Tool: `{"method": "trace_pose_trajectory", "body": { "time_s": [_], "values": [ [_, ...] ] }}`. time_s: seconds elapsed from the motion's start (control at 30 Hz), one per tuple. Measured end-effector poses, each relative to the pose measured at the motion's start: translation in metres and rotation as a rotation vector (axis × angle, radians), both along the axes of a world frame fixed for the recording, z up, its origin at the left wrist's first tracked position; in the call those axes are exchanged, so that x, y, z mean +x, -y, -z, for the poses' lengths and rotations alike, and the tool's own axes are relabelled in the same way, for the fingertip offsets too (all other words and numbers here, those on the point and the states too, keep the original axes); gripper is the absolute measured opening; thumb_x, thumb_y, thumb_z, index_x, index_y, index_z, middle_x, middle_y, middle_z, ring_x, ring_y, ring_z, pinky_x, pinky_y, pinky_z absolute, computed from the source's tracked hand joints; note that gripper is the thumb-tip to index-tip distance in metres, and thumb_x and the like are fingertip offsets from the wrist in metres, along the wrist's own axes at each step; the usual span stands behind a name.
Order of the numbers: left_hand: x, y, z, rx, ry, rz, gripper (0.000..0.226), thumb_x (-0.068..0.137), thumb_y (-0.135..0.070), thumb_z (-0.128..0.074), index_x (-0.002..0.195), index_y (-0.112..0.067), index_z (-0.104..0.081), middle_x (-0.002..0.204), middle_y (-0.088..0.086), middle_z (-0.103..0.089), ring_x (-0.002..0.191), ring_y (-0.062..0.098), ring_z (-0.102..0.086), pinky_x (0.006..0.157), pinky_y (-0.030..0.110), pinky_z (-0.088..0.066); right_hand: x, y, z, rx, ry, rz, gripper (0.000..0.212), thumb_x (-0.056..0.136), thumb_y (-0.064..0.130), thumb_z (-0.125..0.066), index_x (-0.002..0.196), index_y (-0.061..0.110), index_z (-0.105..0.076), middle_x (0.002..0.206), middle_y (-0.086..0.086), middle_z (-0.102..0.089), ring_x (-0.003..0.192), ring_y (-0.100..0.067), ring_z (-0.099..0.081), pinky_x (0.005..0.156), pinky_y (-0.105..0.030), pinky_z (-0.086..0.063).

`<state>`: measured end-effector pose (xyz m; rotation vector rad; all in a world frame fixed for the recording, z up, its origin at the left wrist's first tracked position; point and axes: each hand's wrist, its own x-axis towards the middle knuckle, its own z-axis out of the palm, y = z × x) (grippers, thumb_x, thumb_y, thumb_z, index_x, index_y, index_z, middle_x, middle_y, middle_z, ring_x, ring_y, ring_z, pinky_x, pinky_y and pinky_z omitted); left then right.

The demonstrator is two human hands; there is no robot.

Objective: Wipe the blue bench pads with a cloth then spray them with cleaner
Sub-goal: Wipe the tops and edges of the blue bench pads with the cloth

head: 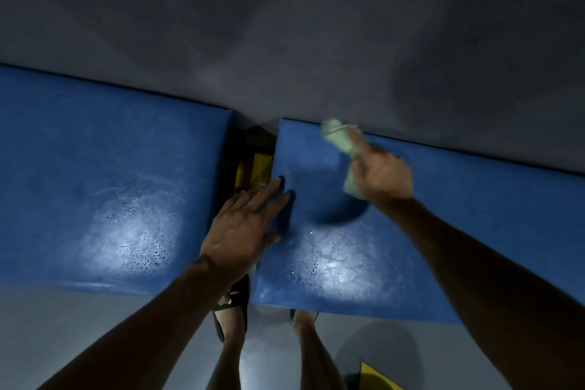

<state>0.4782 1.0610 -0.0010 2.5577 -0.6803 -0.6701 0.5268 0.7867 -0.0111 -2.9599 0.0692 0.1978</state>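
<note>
Two blue bench pads lie side by side, the left pad [95, 168] and the right pad [459, 231], both glistening with wet spots under a light. My right hand [383, 177] grips a pale green spray bottle [340, 144] above the far part of the right pad, forefinger stretched along its top; the bottle is blurred. My left hand [243, 228] rests flat with straight fingers on the near left edge of the right pad, over the gap. No cloth is visible.
A dark gap [253, 155] between the pads shows black and yellow frame parts. A grey wall [285, 25] rises behind the bench. My legs and dark sandals [231, 310] stand on the grey floor below, with a yellow object [376, 378] at the bottom edge.
</note>
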Motion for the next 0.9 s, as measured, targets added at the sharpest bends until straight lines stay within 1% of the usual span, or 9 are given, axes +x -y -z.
{"method": "trace_pose_trajectory", "body": {
  "time_s": [0.1,0.23,0.4,0.47,0.53,0.6,0.7,0.8,0.9],
  "values": [
    [-0.001,-0.008,-0.001,-0.015,-0.076,0.031,0.082,0.089,-0.04,-0.065,0.155,-0.036,-0.018,0.164,-0.014,-0.006,0.149,0.019,-0.023,0.116,0.035,-0.022,-0.006,-0.004,-0.003,0.019,0.066,0.316,0.07,0.082,0.04,-0.021,0.145,0.034,-0.051,0.103,-0.018,-0.071,0.081,-0.041,-0.067,0.07,-0.043,-0.054],
    [0.0,-0.008,0.001,0.025,-0.128,0.06,0.084,0.093,-0.041,-0.06,0.155,-0.042,-0.003,0.164,-0.017,0.008,0.147,0.017,-0.024,0.116,0.03,-0.022,-0.001,-0.083,0.001,0.195,-0.047,0.657,0.054,0.099,0.037,-0.038,0.153,0.037,-0.037,0.111,-0.015,-0.07,0.099,-0.039,-0.065,0.084,-0.04,-0.05],
    [0.0,-0.013,0.005,0.039,-0.118,0.089,0.088,0.091,-0.038,-0.063,0.154,-0.043,-0.001,0.163,-0.019,0.011,0.144,0.02,-0.032,0.113,0.031,-0.028,-0.015,-0.088,-0.002,0.148,0.041,0.006,0.061,0.086,0.034,-0.038,0.146,0.028,-0.05,0.093,-0.012,-0.073,0.066,-0.035,-0.067,0.057,-0.036,-0.054],
    [0.001,-0.012,0.003,0.055,-0.113,0.097,0.089,0.091,-0.038,-0.063,0.155,-0.042,-0.001,0.161,-0.019,0.016,0.144,0.019,-0.032,0.113,0.032,-0.028,-0.025,-0.046,-0.001,0.045,0.014,-0.179,0.064,0.084,0.032,-0.042,0.148,0.034,-0.047,0.103,-0.01,-0.073,0.071,-0.033,-0.069,0.056,-0.035,-0.054],
    [0.0,-0.01,0.001,0.06,-0.112,0.096,0.089,0.092,-0.038,-0.063,0.155,-0.039,-0.001,0.156,-0.021,0.023,0.143,0.018,-0.032,0.113,0.032,-0.028,-0.041,-0.001,-0.004,0.063,-0.06,0.0,0.065,0.087,0.036,-0.042,0.151,0.043,-0.036,0.112,-0.009,-0.071,0.085,-0.035,-0.069,0.069,-0.038,-0.055],
    [-0.002,-0.009,0.002,0.053,-0.108,0.096,0.09,0.091,-0.038,-0.064,0.156,-0.037,-0.003,0.157,-0.02,0.022,0.143,0.017,-0.033,0.113,0.034,-0.029,-0.063,0.028,-0.007,0.137,-0.036,0.447,0.066,0.086,0.041,-0.036,0.151,0.047,-0.033,0.107,-0.015,-0.071,0.089,-0.04,-0.067,0.077,-0.042,-0.053],
    [-0.004,-0.01,0.008,0.014,-0.096,0.073,0.091,0.086,-0.037,-0.069,0.156,-0.036,-0.011,0.164,-0.017,0.009,0.143,0.017,-0.036,0.111,0.037,-0.034,-0.086,-0.003,0.001,0.115,0.045,0.828,0.068,0.085,0.042,-0.035,0.153,0.042,-0.034,0.096,-0.022,-0.071,0.084,-0.044,-0.066,0.07,-0.042,-0.049],
    [-0.005,-0.011,0.014,0.029,-0.097,0.071,0.091,0.085,-0.04,-0.069,0.156,-0.038,-0.011,0.163,-0.02,0.009,0.141,0.017,-0.038,0.11,0.038,-0.037,-0.095,-0.077,0.012,0.167,0.151,0.755,0.061,0.09,0.039,-0.041,0.15,0.028,-0.044,0.076,-0.012,-0.069,0.058,-0.029,-0.061,0.055,-0.028,-0.036],
    [-0.005,-0.01,0.013,0.033,-0.083,0.084,0.088,0.085,-0.042,-0.068,0.155,-0.038,-0.015,0.164,-0.018,0.004,0.139,0.019,-0.042,0.108,0.039,-0.04,-0.108,-0.124,0.009,0.212,0.115,0.348,0.057,0.091,0.037,-0.042,0.144,0.023,-0.054,0.081,-0.005,-0.071,0.049,-0.023,-0.059,0.045,-0.028,-0.046]
  ]
}}
